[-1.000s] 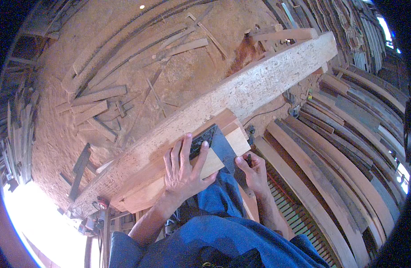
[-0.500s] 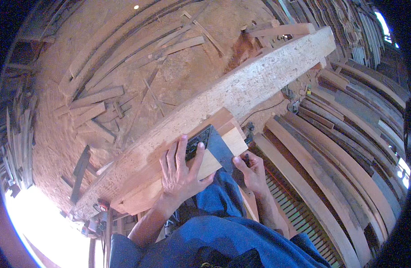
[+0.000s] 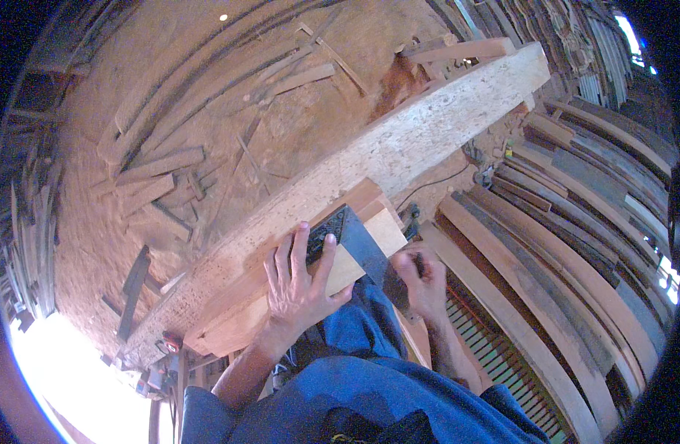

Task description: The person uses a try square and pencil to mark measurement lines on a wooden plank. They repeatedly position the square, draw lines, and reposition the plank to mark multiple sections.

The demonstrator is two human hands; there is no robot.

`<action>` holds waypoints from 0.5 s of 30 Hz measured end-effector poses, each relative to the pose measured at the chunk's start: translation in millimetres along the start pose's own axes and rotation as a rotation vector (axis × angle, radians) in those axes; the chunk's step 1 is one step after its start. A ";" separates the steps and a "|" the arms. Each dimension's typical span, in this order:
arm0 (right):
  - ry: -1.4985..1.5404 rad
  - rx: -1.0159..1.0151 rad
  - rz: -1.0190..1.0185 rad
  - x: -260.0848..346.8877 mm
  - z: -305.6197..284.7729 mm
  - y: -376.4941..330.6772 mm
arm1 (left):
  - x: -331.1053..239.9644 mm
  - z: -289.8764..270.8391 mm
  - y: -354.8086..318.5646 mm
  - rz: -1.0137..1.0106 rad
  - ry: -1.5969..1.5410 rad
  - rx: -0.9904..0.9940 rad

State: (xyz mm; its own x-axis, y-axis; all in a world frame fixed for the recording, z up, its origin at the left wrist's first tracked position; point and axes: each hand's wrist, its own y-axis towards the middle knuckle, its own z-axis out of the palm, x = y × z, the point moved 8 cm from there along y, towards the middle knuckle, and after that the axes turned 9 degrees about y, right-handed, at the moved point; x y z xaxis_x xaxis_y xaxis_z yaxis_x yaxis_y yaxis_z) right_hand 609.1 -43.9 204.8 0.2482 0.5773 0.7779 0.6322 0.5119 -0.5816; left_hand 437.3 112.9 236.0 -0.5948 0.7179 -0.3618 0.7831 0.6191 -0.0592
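Head view, left to right: offcut wood strips (image 3: 158,166) scattered on the sawdust floor, well beyond the fingertips. Left hand (image 3: 299,285), fingers spread flat, pressing a dark steel square (image 3: 340,235) onto a reddish plank (image 3: 281,296) on the long pale beam (image 3: 399,152). The square's blade runs from under the left fingertips down-right toward the right hand (image 3: 421,285), curled, apparently pinching a small dark marking tool against that blade. Curved planks (image 3: 562,296) stacked right. No labels or signs visible.

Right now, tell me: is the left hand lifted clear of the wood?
No, the left hand lies flat on the wooden board, fingers on the dark square.
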 end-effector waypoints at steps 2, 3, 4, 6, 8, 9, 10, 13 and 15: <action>0.041 -0.174 -0.268 34.1 -23.5 -4.4 | -0.2 -1.0 0.3 0.004 0.006 -0.020; 0.026 -0.189 -0.373 49.9 -27.9 -7.8 | -0.6 -2.0 0.1 0.007 0.009 -0.028; 0.012 -0.208 -0.478 67.0 -34.3 -13.2 | -0.1 -1.0 -0.2 0.000 0.010 -0.007; -0.115 -0.215 -0.658 98.6 -37.5 -22.0 | -0.2 1.1 -0.4 -0.008 0.008 0.035; -0.110 -0.176 -0.606 105.3 -26.4 -18.3 | -1.3 -0.2 -0.1 0.003 0.001 0.035; -0.114 -0.167 -0.589 106.3 -18.9 -16.7 | -1.8 -0.8 -0.1 0.006 -0.001 0.034; -0.188 -0.162 -0.646 110.7 -9.3 -14.2 | -2.4 -1.5 0.3 0.007 0.005 0.030; -0.330 -0.045 -0.702 108.1 17.7 -12.1 | -3.1 -3.9 0.8 0.011 0.017 0.023; -0.362 -0.017 -0.765 106.2 18.9 -20.8 | -3.6 -4.9 0.9 0.017 0.008 0.025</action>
State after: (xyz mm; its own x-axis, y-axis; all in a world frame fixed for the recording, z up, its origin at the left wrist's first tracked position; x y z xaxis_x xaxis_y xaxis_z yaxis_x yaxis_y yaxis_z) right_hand 608.4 18.8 295.0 -0.5008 0.2451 0.8301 0.5419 0.8366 0.0799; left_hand 439.2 112.4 241.7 -0.5827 0.7307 -0.3558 0.7973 0.5988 -0.0760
